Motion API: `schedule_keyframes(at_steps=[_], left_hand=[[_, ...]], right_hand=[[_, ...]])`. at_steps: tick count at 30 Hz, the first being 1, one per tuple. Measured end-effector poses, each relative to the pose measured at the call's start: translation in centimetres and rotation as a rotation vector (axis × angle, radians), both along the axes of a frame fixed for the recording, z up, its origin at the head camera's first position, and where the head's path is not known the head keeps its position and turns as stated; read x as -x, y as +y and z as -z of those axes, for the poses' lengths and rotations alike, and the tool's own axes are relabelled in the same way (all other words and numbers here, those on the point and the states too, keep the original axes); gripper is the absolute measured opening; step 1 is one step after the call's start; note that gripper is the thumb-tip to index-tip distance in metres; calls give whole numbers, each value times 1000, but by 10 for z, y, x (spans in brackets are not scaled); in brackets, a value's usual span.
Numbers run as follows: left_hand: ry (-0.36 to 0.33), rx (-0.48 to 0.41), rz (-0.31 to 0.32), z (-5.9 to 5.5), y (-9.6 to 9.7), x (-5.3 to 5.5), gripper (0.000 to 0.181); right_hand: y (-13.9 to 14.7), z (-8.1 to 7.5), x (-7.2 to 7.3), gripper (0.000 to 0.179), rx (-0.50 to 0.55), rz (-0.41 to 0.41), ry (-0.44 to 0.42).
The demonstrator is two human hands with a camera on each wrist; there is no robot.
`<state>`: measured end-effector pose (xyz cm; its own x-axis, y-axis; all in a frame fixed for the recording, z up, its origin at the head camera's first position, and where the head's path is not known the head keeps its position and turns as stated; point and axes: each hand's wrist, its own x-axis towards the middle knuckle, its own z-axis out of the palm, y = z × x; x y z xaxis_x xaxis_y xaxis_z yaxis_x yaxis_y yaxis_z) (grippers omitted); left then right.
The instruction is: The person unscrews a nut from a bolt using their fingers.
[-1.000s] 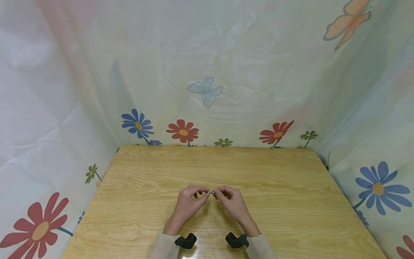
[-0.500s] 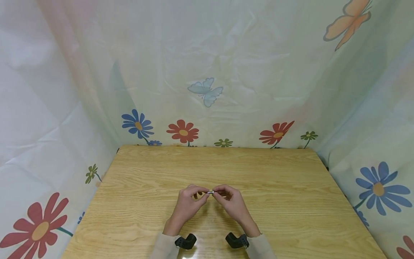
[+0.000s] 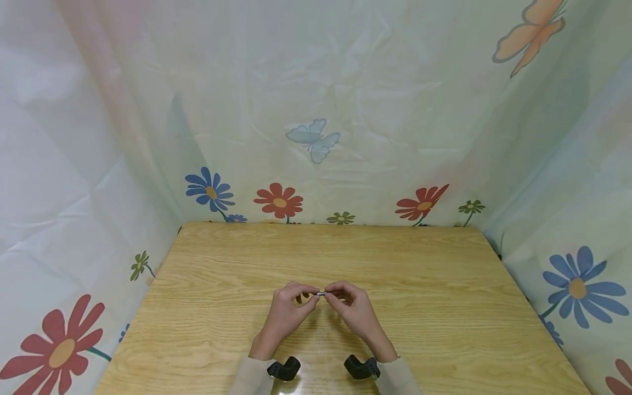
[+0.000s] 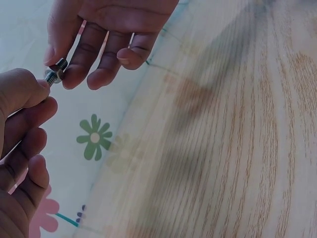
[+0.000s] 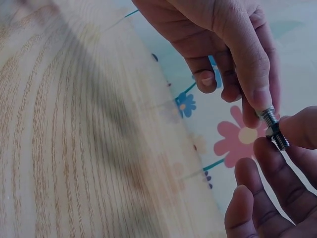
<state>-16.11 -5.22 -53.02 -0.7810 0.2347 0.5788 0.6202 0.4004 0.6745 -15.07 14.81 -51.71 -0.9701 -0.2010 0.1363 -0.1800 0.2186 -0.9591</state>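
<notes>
Just above the table, both hands meet at a small metal bolt [image 5: 269, 117] with a nut [image 5: 272, 133] on its thread. My left hand [image 3: 288, 310] pinches one end of the bolt between thumb and index finger; that end is hidden by the fingertips. From the other side, my right hand [image 3: 356, 311] holds the nut between thumb and index fingertip. In the left wrist view the threaded tip [image 4: 62, 63] sticks out past the nut on the right hand's side. The other fingers of both hands are loosely bent, apart from the bolt.
A wood-grain table [image 3: 316, 252] lies under the hands. Curtains printed with flowers and butterflies [image 3: 316, 140] hang behind it and at both sides. Black wrist cameras [image 3: 285, 368] sit at both sleeves.
The right thumb and index finger have shifted slightly at the nut, parting a little from their position one second ago. The left hand stays in place on the bolt.
</notes>
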Motion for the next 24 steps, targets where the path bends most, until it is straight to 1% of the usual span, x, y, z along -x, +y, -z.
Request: schedule_keyframes(at_steps=[5, 10, 14, 18, 21, 24], left_hand=[[-2, -3, -3, -1, 0, -1, 11], [-13, 1, -8, 1, 0, 0, 12], [12, -3, -4, 3, 0, 1, 12], [8, -6, 0, 3, 0, 0, 13], [-6, -12, -3, 1, 0, 0, 12], [-3, -18, -5, 0, 0, 0, 11]], right_hand=[[0, 1, 0, 22, 7, -2, 12], [1, 2, 0, 17, 30, -15, 44], [1, 2, 0, 19, 47, -26, 74], [1, 2, -1, 22, 60, -27, 95], [1, 1, -1, 24, 57, -7, 90], [0, 0, -1, 23, 46, 32, 49]])
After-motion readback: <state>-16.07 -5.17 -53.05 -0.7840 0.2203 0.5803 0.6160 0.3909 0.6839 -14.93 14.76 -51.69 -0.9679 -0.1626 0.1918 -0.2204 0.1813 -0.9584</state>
